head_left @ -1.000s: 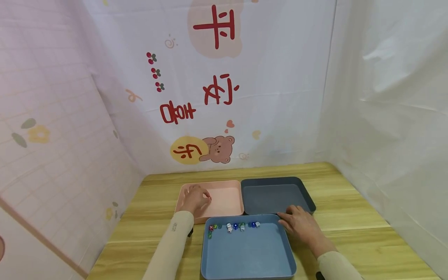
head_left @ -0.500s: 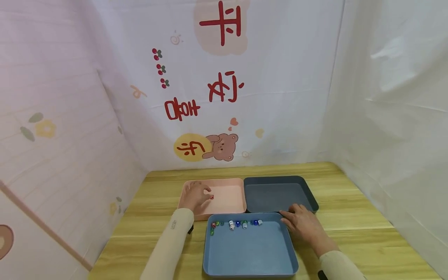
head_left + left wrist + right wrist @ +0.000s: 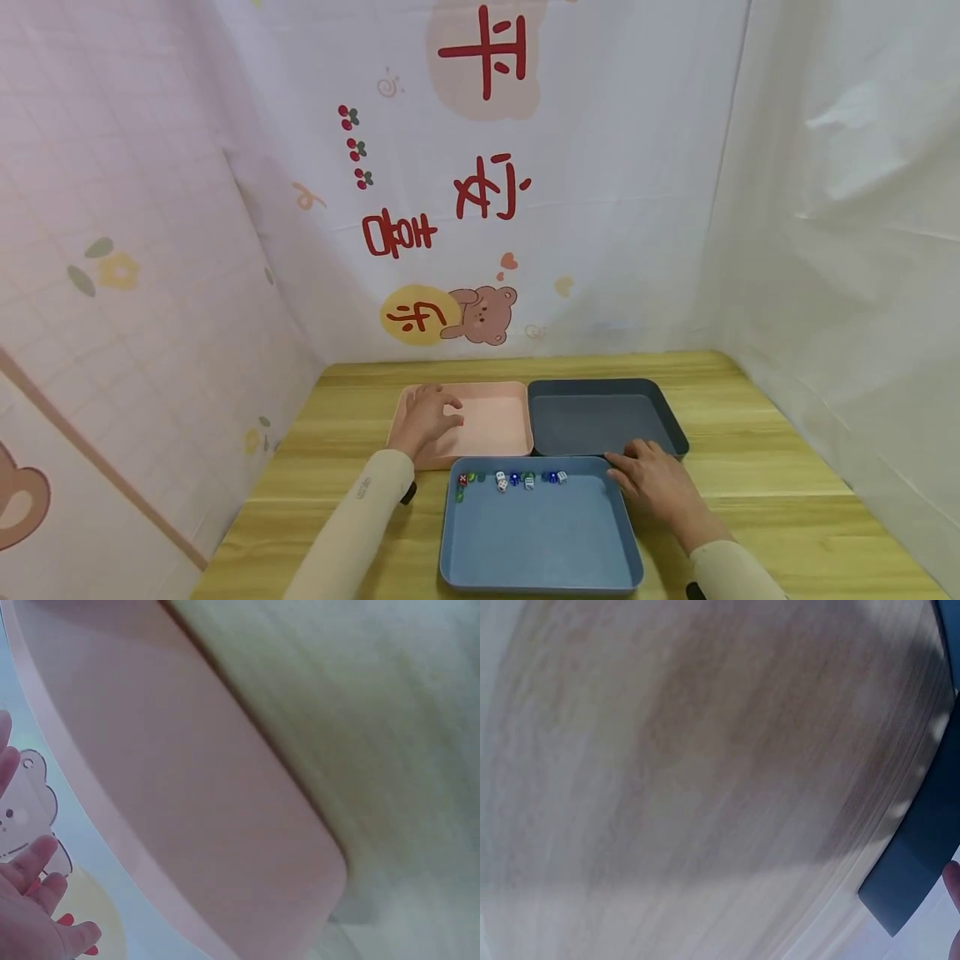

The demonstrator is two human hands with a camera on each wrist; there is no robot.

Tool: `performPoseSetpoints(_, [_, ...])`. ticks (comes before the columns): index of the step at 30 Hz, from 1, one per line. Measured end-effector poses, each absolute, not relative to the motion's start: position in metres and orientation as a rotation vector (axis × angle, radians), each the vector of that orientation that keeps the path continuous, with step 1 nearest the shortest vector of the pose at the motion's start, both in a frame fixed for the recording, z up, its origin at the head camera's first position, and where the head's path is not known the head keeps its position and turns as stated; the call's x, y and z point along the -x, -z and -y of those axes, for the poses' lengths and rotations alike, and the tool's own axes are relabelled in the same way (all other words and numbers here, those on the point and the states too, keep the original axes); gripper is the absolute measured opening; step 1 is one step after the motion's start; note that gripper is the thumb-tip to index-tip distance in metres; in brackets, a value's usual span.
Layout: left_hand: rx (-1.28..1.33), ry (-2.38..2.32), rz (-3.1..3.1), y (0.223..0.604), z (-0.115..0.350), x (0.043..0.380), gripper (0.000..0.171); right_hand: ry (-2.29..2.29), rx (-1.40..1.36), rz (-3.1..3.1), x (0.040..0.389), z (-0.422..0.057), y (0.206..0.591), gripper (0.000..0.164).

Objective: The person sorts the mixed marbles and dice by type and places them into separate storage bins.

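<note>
My left hand is over the pink tray, thumb and index finger apart. A small red die shows at the thumb tip, mostly hidden by it. In the left wrist view, the spread fingers appear at the left edge and no die is visible. My right hand rests at the corner where the blue tray meets the dark tray, fingers loosely bent and holding nothing visible. Along the blue tray's far side lie a red die, white dice, blue dice and green dice.
All three trays stand close together on a wood-grain table. A white printed cloth hangs behind the table, with more cloth at both sides.
My left thumb and index finger have parted from their pinch on the red die, which stays at about the same place in the pink tray. The right hand keeps its place; the head view shifts slightly.
</note>
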State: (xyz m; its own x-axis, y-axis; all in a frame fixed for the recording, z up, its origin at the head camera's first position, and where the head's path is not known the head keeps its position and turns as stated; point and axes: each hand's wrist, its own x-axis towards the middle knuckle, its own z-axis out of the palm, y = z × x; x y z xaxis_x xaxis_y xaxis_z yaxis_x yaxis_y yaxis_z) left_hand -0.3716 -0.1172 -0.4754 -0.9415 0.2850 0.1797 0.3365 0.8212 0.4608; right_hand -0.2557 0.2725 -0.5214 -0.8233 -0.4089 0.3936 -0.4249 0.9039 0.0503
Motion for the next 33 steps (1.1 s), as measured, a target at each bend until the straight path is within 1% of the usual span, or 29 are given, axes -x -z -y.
performPoseSetpoints(9, [0.557,0.707,2.856,0.476,0.122,0.352,0.013,-0.037,-0.618,2.672,0.259,-0.274,0.522,0.033])
performPoseSetpoints(16, [0.641,0.695,2.792,0.487,0.129,0.328,0.017,-0.039,-0.619,2.673,0.259,-0.274,0.522,0.034])
performPoseSetpoints(22, [0.716,0.704,2.723,0.493,0.132,0.307,0.016,-0.039,-0.606,2.689,0.258,-0.274,0.521,0.034])
performPoseSetpoints(26, [0.710,0.730,2.711,0.497,0.131,0.296,0.015,-0.027,-0.604,2.685,0.258,-0.275,0.522,0.034])
performPoseSetpoints(33, [0.696,0.727,2.711,0.504,0.127,0.286,0.019,-0.011,-0.616,2.669,0.260,-0.275,0.524,0.034])
